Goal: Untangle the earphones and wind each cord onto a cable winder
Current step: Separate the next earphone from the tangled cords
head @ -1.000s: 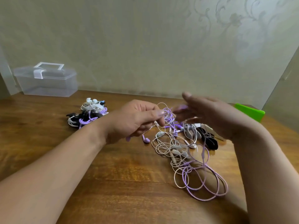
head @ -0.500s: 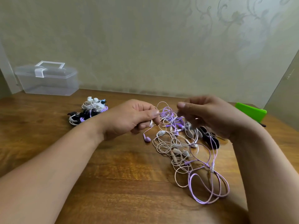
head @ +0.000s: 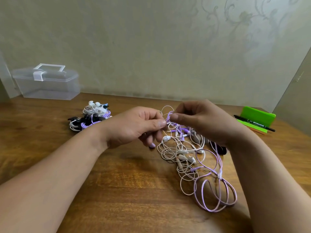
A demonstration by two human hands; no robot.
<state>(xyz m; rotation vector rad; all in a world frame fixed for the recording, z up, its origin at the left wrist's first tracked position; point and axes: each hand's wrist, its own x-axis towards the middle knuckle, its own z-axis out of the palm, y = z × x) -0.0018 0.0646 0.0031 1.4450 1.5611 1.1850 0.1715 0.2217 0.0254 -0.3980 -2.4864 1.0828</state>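
Tangle (head: 181, 153) is held pinched by left hand (head: 134, 126); purple cord (head: 169, 113) is now pinched by right hand (head: 202, 120), open a second ago. Separation is judged begun.

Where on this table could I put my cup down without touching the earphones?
The table is bare left of the wound pile, in front of the clear box, and along the wall between that box and the green stand. It is crowded at the tangled cords, right of centre.

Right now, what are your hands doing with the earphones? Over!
Both left hand and right hand pinching cords atop the tangle. Purple and white cords knotted together. Another earphone pile apart, left.
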